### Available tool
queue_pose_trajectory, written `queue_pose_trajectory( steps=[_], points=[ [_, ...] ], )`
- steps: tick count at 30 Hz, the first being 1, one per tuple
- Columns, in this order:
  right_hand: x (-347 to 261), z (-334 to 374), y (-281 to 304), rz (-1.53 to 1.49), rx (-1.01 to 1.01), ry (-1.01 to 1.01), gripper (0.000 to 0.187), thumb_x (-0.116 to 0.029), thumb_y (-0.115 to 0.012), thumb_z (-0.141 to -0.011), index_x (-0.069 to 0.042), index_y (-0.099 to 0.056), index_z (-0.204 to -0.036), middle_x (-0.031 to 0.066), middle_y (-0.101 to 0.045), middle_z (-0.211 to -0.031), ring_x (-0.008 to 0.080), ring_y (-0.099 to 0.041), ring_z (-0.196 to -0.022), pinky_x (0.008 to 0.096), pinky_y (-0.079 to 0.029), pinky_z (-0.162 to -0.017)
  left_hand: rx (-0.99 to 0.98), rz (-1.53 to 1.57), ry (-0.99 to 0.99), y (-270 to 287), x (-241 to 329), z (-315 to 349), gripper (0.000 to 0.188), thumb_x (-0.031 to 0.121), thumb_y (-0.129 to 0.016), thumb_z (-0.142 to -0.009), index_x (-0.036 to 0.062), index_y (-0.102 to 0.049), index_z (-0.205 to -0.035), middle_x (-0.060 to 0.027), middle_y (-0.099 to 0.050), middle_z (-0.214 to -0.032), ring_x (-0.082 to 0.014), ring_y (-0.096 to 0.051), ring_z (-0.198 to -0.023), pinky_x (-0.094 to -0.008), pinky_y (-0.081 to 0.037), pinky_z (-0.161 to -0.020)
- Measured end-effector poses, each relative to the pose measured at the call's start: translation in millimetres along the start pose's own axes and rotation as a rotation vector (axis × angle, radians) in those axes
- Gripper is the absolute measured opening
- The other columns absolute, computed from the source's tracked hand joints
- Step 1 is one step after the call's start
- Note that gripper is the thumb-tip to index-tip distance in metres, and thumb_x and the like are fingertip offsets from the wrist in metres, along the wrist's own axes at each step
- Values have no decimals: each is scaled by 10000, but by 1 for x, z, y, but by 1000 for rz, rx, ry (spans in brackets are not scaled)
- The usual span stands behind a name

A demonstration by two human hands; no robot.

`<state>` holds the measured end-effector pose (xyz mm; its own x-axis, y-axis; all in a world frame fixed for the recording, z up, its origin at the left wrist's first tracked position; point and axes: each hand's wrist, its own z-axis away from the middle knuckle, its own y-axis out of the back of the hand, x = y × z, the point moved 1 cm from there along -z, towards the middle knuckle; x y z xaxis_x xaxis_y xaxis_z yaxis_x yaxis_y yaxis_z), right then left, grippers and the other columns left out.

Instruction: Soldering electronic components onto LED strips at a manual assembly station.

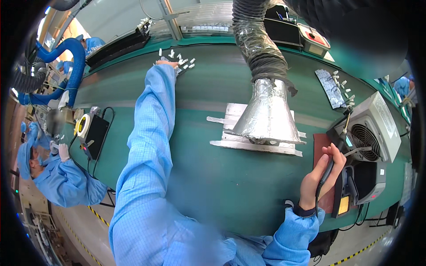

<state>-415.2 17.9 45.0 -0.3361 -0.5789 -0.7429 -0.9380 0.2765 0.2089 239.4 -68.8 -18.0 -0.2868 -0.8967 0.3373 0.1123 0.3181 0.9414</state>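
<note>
My left arm in a light blue sleeve stretches far across the green bench, and my left hand (167, 64) rests at a scatter of several small white parts (182, 60) near the back edge. Only the wrist and back of that hand show, so its fingers are hidden. My right hand (320, 174) grips a black soldering iron (333, 153) like a pen, with its tip pointing up toward the iron stand (348, 119) beside the grey fan unit (370, 128).
A foil-wrapped fume hood (267, 113) on a flexible duct (257, 40) hangs over a metal plate at mid bench. A dark tray (330, 88) with small white parts lies at the right. A solder reel (83, 125) on a black box sits left, near a co-worker in blue (57, 177).
</note>
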Motion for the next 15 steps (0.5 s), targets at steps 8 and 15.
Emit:
queue_pose_trajectory(
  steps=[8,15],
  points=[
    [-12,3,-7,34,-34,9,280,25,-451,-972,-6,-538,-1237,94,-504,-1148,181,-558,-1028,314,-444,-957,-105,-191,-219,18,15,16,1236,483,-892,-566,-111,-250,-1441,-249,-442,-1441,-333,-478,-1322,-359,-415,-1067],
    [-13,8,-9,24,-55,1,279,30,-455,-965,-7,-548,-1225,89,-507,-1133,178,-553,-1019,312,-441,-949,3,42,-148,18,9,25,414,241,-698,-740,-27,-675,-1055,-205,-711,-1019,-335,-689,-977,-380,-535,-868]
  ],
)
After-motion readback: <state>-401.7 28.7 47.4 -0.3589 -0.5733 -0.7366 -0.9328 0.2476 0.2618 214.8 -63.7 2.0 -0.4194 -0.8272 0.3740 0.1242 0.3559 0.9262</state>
